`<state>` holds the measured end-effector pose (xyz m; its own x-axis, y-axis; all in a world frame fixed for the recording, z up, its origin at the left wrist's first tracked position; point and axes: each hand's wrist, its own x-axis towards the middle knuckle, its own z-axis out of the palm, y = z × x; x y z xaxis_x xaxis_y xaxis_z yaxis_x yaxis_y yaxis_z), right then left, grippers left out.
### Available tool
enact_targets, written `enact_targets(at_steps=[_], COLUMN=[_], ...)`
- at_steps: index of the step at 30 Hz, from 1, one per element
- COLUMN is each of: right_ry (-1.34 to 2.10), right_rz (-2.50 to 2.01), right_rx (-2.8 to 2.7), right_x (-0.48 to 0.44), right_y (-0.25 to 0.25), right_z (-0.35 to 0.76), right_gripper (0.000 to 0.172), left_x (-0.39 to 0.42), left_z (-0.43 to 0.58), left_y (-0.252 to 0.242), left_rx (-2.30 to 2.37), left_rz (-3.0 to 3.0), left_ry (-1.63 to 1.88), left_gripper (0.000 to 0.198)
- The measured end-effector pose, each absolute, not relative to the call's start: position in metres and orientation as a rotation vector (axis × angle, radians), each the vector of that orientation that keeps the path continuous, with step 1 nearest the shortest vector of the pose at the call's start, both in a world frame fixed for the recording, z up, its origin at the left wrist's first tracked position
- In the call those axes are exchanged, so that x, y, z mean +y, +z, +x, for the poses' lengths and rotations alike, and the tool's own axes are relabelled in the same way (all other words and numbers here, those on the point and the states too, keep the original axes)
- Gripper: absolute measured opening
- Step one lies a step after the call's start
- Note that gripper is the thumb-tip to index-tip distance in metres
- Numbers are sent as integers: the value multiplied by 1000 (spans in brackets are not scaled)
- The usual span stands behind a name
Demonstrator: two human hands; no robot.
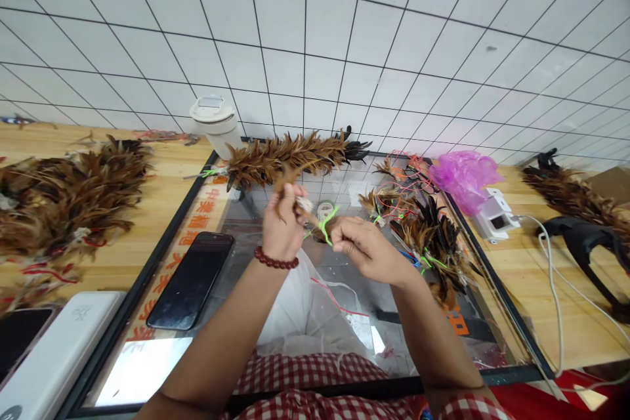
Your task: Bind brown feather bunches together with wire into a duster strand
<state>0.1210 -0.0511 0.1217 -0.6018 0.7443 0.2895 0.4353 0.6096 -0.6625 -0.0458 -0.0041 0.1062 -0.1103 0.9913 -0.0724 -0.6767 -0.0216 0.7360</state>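
Note:
My left hand [281,226], with a dark red bead bracelet [275,260] at the wrist, is closed around the quill ends of a small bunch of brown feathers [287,182]. My right hand [365,248] pinches a bright green string [325,226] that runs to the bunch. Both hands hover over a glass-topped table [162,275]. Behind them lies a long tied string of brown feathers [285,157] with black tips at its right end.
A black phone [191,279] lies left of my arm, a white box [54,354] further left. Feather heaps [63,200] cover the left wood bench; more bundles [433,236], a pink bag [465,174], a white device [495,213] with cable sit right. A white cup [216,125] stands behind.

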Motion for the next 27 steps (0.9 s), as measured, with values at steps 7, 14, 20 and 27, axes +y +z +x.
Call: enact_targets(at_steps=[7, 14, 20, 27], right_ry=[1122, 987, 1357, 1165], right_rz=[-1102, -1252, -1005, -1139], right_rx=[-2575, -1808, -1156, -1075], right_x=[-48, -34, -31, -23], right_y=[116, 89, 75, 70], right_z=[144, 117, 90, 102], right_gripper=[11, 31, 34, 22], left_x=[13, 4, -8, -7], left_z=[-76, -50, -35, -36], left_y=[111, 92, 87, 88], left_rx=[770, 844, 799, 851], left_rz=[557, 642, 843, 949], left_ry=[1493, 1416, 1363, 1321], left_gripper=[26, 26, 31, 28])
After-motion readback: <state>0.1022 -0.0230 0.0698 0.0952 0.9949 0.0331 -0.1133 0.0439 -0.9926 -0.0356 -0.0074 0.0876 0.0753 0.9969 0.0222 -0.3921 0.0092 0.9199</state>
